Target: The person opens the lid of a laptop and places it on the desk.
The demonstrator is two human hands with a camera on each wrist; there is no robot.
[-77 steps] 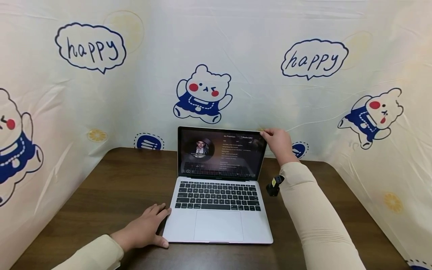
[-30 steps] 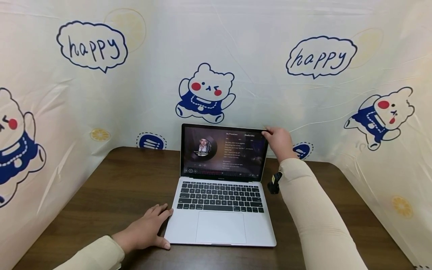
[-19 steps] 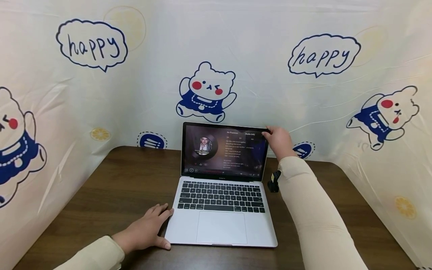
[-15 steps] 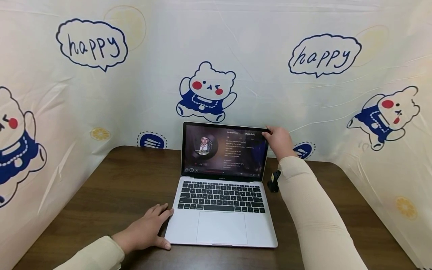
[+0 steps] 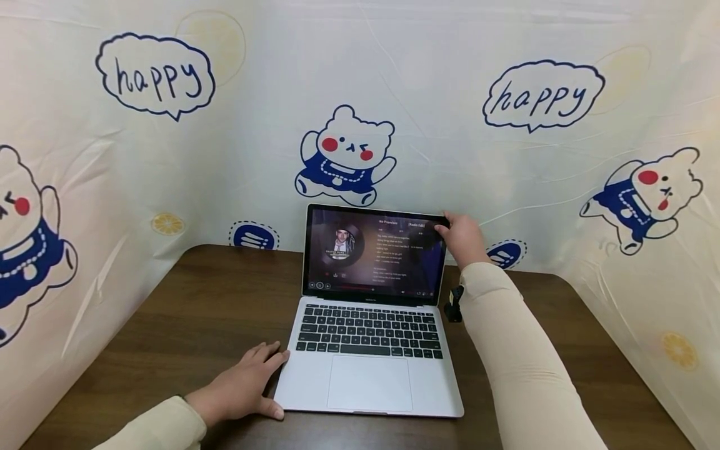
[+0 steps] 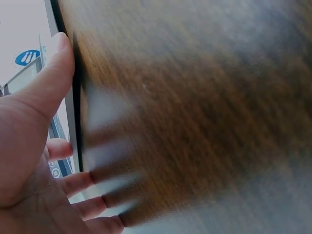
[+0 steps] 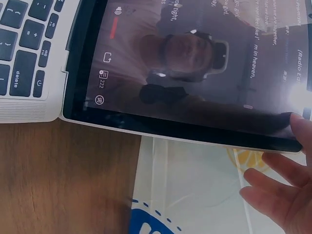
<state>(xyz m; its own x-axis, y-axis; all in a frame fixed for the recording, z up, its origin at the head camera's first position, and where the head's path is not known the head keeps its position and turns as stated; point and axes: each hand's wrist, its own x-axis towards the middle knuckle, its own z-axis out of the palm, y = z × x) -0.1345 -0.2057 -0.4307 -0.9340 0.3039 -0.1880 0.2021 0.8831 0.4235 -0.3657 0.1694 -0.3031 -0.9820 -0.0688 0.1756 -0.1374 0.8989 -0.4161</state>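
Note:
An unfolded silver laptop [image 5: 368,384] stands on the wooden table, its screen [image 5: 388,250] lit with a music player and lyrics. My left hand [image 5: 239,384] rests on the table, thumb and fingertips touching the left edge of the laptop base. In the left wrist view, its fingers [image 6: 80,184] are spread along that edge. My right hand [image 5: 465,237] pinches the upper right corner of the screen. The right wrist view shows the thumb [image 7: 301,129] on the screen's front, the other fingers [image 7: 273,195] beyond its edge; where they touch the back is hidden.
The dark brown table [image 5: 185,312] reaches around the laptop. Behind and beside it hangs a white curtain [image 5: 450,156] with bear drawings and "happy" bubbles. A small black device [image 5: 454,304] is strapped at my right wrist.
The screen has tilted back a little, and the keyboard's reflection in it has gone. My right hand stays at its corner, the thumb slightly lower. The left hand keeps its place.

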